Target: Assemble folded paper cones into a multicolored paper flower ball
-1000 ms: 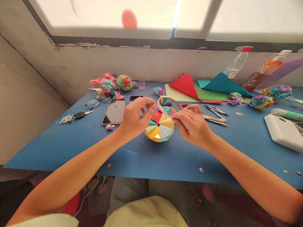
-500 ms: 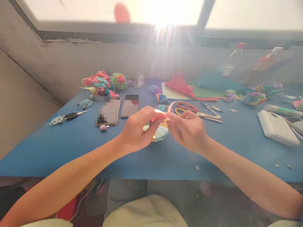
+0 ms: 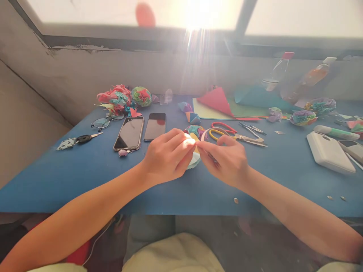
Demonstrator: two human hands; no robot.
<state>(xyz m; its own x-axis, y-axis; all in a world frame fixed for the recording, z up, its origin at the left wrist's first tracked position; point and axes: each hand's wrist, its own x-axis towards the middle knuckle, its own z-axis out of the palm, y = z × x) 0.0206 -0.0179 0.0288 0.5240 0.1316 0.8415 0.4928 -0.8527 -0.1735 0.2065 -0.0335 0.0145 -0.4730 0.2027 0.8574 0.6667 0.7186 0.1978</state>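
My left hand [image 3: 170, 156] is closed, its thumb and forefinger pinched at the sunlit tips. Those tips meet the fingertips of my right hand [image 3: 225, 158], also closed in a pinch. A narrow pale pink paper strip [image 3: 207, 133] curls up from between the fingers and arcs over toward the right hand; the pinched end is hidden. Below and behind the fingers lies a round multicoloured paper piece [image 3: 193, 164], partly covered by both hands. Scissors with red and yellow handles [image 3: 246, 139] lie just beyond my right hand.
Two phones [image 3: 129, 133] [image 3: 154, 126], glasses [image 3: 101, 123] and a key [image 3: 85, 138] lie left. Crumpled paper flowers [image 3: 116, 97] and coloured sheets [image 3: 217, 101] line the back. Tweezers [image 3: 252, 129], a white power bank [image 3: 329, 153] and paper balls [image 3: 303, 118] are right.
The left fingers have rolled over, covering the reddish paper that showed between them. Both hands stay pinched together, and more of the round paper piece's back shows. The view has shifted slightly.
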